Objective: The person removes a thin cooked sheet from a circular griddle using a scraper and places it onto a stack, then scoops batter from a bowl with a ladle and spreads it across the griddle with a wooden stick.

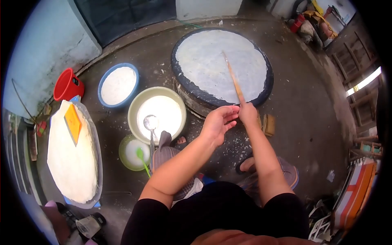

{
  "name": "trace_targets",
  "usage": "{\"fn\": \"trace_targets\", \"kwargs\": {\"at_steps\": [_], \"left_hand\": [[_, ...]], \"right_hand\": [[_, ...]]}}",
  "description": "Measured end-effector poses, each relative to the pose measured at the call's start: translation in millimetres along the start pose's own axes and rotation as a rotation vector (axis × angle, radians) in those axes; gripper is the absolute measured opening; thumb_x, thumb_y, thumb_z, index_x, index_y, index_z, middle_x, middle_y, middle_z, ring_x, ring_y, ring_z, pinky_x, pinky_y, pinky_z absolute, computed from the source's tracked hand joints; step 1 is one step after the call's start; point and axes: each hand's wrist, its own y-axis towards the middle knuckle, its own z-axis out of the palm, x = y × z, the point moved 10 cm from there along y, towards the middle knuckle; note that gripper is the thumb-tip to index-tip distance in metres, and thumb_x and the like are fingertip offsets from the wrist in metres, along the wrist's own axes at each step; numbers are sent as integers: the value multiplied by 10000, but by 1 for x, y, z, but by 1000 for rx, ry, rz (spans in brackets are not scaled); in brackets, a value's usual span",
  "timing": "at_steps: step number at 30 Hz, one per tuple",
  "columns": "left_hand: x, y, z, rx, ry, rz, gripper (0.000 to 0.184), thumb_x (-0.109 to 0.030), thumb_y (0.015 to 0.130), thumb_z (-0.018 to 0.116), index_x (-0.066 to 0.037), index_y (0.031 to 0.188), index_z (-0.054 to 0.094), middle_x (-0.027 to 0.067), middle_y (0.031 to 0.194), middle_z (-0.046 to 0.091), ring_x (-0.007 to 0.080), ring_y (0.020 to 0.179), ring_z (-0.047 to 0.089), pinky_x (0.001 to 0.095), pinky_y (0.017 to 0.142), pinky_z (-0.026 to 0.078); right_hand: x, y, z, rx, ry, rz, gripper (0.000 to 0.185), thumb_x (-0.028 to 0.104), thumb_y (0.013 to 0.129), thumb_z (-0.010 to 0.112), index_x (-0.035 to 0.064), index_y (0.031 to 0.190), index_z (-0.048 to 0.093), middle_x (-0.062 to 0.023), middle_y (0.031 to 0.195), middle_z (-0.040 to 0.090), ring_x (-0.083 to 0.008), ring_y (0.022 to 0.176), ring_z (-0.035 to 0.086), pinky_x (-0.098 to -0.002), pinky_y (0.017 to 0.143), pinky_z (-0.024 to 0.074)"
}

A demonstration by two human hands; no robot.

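My right hand (pixel 247 114) is closed on the near end of a long, flat wooden stick (pixel 234 79). The stick reaches out over a large round griddle (pixel 268 83) with a dark rim, and a thin white sheet of batter (pixel 208 61) covers most of its top. Beside the right hand, my left hand (pixel 219 123) holds nothing, its fingers loosely curled and apart. Left of it stands a big pale-green basin (pixel 132 109) of white batter with a metal ladle (pixel 150 122) in it.
A blue basin (pixel 101 90) of white stuff and a small green bowl (pixel 123 157) with a green spoon (pixel 141 155) stand at left. Further left are a red bucket (pixel 68 86) and a tall stack of white sheets (pixel 71 167) bearing a yellow-orange piece (pixel 72 121). A brown block (pixel 268 125) lies by the griddle.
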Motion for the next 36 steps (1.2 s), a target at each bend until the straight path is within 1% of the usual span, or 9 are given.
{"fn": "trace_targets", "kwargs": {"at_steps": [4, 9, 11, 12, 14, 18, 21, 34, 36], "left_hand": [[-2, -1, -4, -30, -11, -1, 216, -149, 797, 491, -15, 945, 574, 53, 928, 577, 150, 859, 513, 276, 746, 403], [-4, -3, -2, 0, -39, 10, 229, -139, 798, 495, 12, 954, 566, 80, 938, 568, 171, 859, 516, 284, 747, 412], [-2, -4, -1, -9, -37, 4, 228, -140, 796, 500, 13, 950, 568, 80, 930, 569, 169, 864, 517, 284, 744, 412], [0, -4, 0, -6, -36, -4, 228, -140, 796, 500, 13, 950, 568, 80, 930, 569, 169, 864, 517, 284, 744, 412], [1, -3, -1, -16, -13, -6, 230, -143, 796, 501, 13, 953, 567, 80, 924, 569, 168, 871, 518, 283, 743, 413], [7, -2, 1, -1, -2, -2, 230, -142, 792, 505, 10, 953, 568, 78, 922, 569, 169, 867, 521, 280, 740, 412], [10, -3, 4, 21, -8, -11, 231, -140, 788, 511, 9, 955, 568, 78, 922, 569, 169, 863, 521, 280, 741, 410], [17, -6, 5, 11, 61, -47, 214, -153, 790, 499, -29, 947, 574, 51, 955, 579, 153, 873, 515, 290, 760, 401], [20, -5, 4, 8, 67, -55, 214, -154, 789, 501, -29, 947, 575, 53, 956, 580, 154, 874, 515, 290, 761, 401]], "right_hand": [[-20, 16, -14, -150, 60, 86, 296, 144, 803, 459, 126, 1078, 565, -214, 784, 593, -347, 725, 590, -432, 642, 467], [-16, -12, 25, -211, 661, -205, 294, 163, 848, 448, 99, 1112, 560, -129, 970, 623, -224, 641, 605, -305, 623, 478], [-43, -39, 41, 170, 1119, 433, 319, 148, 868, 439, 112, 1175, 517, -48, 1001, 607, -106, 618, 539, -235, 608, 460], [-58, -33, 41, -29, 1097, 307, 338, 139, 881, 436, 131, 1216, 481, -7, 864, 585, -46, 564, 452, -176, 536, 408], [-52, -38, 51, -183, 896, -107, 320, 124, 869, 440, 71, 1177, 508, -52, 987, 588, -77, 613, 491, -214, 620, 443], [-5, -97, 41, 456, 1332, 197, 343, 164, 902, 380, 86, 1231, 439, -35, 677, 539, -80, 510, 469, -210, 451, 404], [-38, -94, 37, 204, 1482, 227, 362, 206, 918, 344, 89, 1258, 390, -48, 666, 528, -79, 458, 446, -190, 396, 370], [-98, -152, 72, 180, 1398, 372, 369, 210, 925, 354, 126, 1284, 367, -33, 684, 528, -67, 489, 465, -189, 445, 404], [-95, -143, 55, 90, 879, 250, 382, 203, 887, 427, 178, 1266, 401, -66, 706, 549, -142, 537, 538, -271, 485, 448]]}}
